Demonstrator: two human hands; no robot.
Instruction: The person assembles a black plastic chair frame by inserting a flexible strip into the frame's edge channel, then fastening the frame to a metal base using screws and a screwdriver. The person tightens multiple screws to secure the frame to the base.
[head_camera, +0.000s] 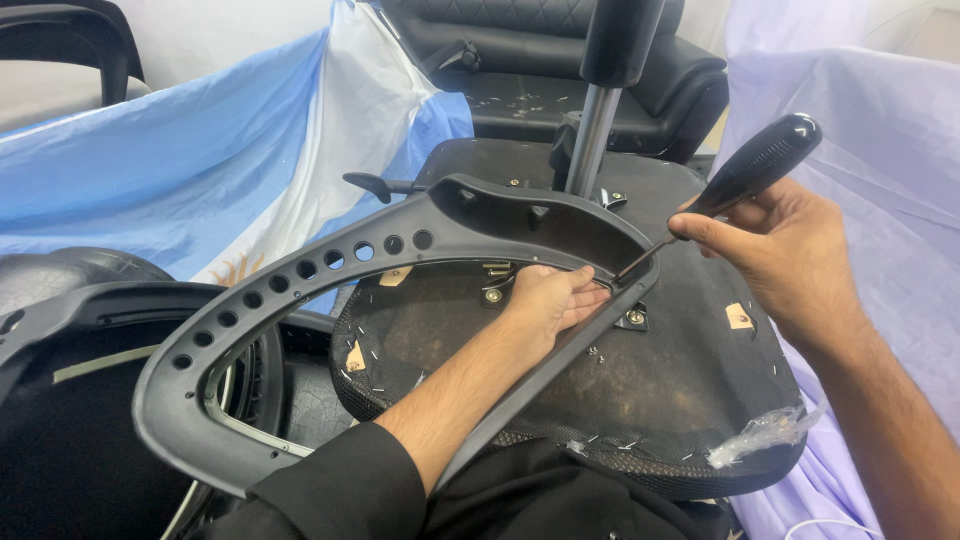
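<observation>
The grey plastic armrest frame (300, 300), a looped piece with a row of round holes along its upper bar, is lying tilted across the upturned underside of an office chair seat (690, 400), its narrow end sitting over a metal bracket (633, 318) near the middle of that underside. The left hand (550, 300) is reaching through the loop, fingers curled around the inner edge of the frame's narrow end and pressing it in place. The right hand (775, 250) is clenching the black handle of a screwdriver (745, 175), whose thin shaft is slanting down so the tip is meeting the frame right beside the left fingertips, at the mounting point. Whether a screw is sitting under the tip cannot be told. Judging from this, the fastening at this end is being worked on, neither clearly finished nor clearly free; another bolt and bracket (493, 292) are showing inside the loop. Staples are dotting the seat's fabric edge, a scrap of clear plastic (760, 435) is clinging to its near right edge, and the chrome gas cylinder (592, 135) is rising from the seat's far side. A blue and white cloth (200, 150) is draping behind
</observation>
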